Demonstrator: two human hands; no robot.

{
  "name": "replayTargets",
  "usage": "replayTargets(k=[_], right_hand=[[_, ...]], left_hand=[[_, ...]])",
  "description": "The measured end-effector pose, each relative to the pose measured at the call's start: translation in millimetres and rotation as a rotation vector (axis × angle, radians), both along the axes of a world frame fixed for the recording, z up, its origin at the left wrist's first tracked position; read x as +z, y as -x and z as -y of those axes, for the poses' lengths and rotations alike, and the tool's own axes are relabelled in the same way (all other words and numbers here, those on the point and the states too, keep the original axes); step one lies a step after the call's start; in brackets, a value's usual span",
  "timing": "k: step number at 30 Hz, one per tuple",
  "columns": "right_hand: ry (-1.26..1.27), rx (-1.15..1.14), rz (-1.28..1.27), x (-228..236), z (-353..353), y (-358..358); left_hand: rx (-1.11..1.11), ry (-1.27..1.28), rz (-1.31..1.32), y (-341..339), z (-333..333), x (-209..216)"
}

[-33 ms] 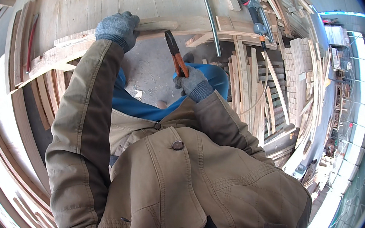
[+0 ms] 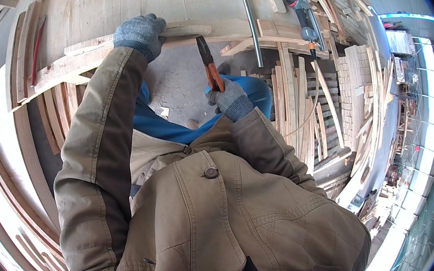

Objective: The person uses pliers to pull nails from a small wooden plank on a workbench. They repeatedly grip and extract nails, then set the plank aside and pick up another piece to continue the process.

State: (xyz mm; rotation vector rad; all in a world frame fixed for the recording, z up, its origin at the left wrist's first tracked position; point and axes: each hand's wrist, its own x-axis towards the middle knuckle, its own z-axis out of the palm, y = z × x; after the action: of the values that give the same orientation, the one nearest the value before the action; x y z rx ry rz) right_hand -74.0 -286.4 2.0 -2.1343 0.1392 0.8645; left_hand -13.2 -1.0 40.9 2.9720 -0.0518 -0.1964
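My left hand (image 2: 141, 35), in a grey knit glove, is closed around a pale wooden strip (image 2: 188, 31) at the near edge of the wooden workbench (image 2: 99, 14). The strip runs out on both sides of the glove. In my right hand (image 2: 231, 99), gloved the same way, is a pair of pincers (image 2: 210, 63) with orange handles and a dark head. They point upward, away from me, over the gap in front of my blue-trousered legs. The pincers' jaws stay apart from the strip.
A hammer (image 2: 250, 20) with a metal shaft lies across the bench edge. Right of it rests an air tool (image 2: 303, 19) with a hose (image 2: 316, 77). A thin red bar (image 2: 37, 52) lies at left. Wooden slats (image 2: 290, 88) are stacked below on the right.
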Motion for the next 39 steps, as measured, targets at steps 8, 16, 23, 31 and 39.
replayTargets(k=[8, 16, 23, 31, 39], right_hand=[[0.024, -0.021, -0.001, 4.1, -3.4, -1.7], [0.01, -0.01, 0.011, 7.9, -7.2, -0.6], [-0.034, -0.037, 0.006, 2.9, -10.3, 3.6], [-0.092, -0.069, 0.099, -25.7, -20.1, 15.3], [-0.158, -0.082, 0.174, -35.8, -20.8, 14.3]], left_hand=[[0.006, -0.053, -0.099, -2.7, 2.6, 6.6], [0.008, -0.05, -0.081, -3.2, 1.5, 2.5], [0.002, -0.003, 0.005, -3.2, -1.4, -8.1], [0.001, 0.007, 0.035, -0.9, -1.9, -10.6], [-0.014, -0.002, 0.024, -0.9, -0.8, -3.7]])
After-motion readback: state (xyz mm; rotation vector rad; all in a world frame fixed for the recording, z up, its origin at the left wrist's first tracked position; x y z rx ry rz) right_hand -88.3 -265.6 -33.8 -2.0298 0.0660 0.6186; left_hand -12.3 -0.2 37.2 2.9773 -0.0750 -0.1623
